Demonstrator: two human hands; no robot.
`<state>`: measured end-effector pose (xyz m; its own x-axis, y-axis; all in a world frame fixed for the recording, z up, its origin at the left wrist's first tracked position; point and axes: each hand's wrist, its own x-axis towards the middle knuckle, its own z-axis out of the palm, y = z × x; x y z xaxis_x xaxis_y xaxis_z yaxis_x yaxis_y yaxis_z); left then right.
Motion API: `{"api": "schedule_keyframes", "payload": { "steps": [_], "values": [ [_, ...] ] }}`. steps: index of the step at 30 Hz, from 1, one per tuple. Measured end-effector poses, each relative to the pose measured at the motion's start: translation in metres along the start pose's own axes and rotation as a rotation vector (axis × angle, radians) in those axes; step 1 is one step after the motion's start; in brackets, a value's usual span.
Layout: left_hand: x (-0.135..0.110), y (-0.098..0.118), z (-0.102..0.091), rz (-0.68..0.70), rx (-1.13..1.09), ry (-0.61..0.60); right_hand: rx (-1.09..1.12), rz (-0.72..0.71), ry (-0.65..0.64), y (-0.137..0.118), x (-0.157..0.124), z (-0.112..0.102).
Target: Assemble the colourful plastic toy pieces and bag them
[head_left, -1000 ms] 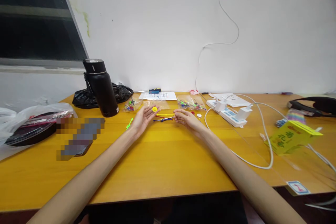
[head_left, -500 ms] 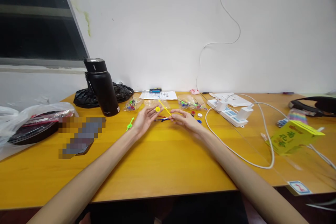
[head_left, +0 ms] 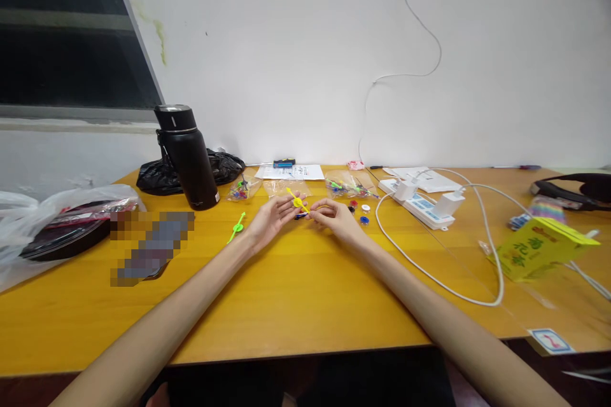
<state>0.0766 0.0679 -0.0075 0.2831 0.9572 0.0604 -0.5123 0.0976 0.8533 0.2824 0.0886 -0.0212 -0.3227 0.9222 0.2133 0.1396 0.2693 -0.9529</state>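
Observation:
My left hand [head_left: 271, 222] holds a small yellow plastic disc [head_left: 298, 203] at its fingertips. Pinched in my right hand [head_left: 337, 219] is the end of a thin yellow arrow-shaped pointer [head_left: 290, 193], which now lies across the disc. Whether the two are joined I cannot tell. Partly hidden beneath the hands lies a dark blue piece [head_left: 300, 217]. Left of my left hand rests a green arrow with a round middle [head_left: 237, 227]. Beside my right hand are a blue disc [head_left: 365, 220], a white disc [head_left: 365, 208] and a dark red disc [head_left: 353, 205].
Clear bags of coloured parts [head_left: 351, 186] lie behind the hands, near a printed sheet [head_left: 305, 172] and a screwdriver [head_left: 284, 163]. A black bottle [head_left: 189, 165] and a phone [head_left: 155, 248] stand left. A power strip [head_left: 424, 210], white cable and yellow box [head_left: 541, 248] are right.
My hands have come closer together. The yellow pointer, earlier apart from the disc, now lies over it. The view has shifted slightly.

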Motion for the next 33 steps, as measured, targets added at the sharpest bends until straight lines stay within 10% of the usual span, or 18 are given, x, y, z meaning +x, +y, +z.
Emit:
{"api": "schedule_keyframes", "payload": {
  "steps": [9, 33],
  "values": [
    [0.002, -0.011, 0.002, 0.231, 0.367, 0.01, -0.109, -0.147, -0.038, -0.008, -0.008, 0.007],
    [0.004, -0.002, -0.006, 0.267, 0.38, 0.002, -0.205, -0.248, -0.162, -0.015, -0.012, 0.012]
  ]
}}
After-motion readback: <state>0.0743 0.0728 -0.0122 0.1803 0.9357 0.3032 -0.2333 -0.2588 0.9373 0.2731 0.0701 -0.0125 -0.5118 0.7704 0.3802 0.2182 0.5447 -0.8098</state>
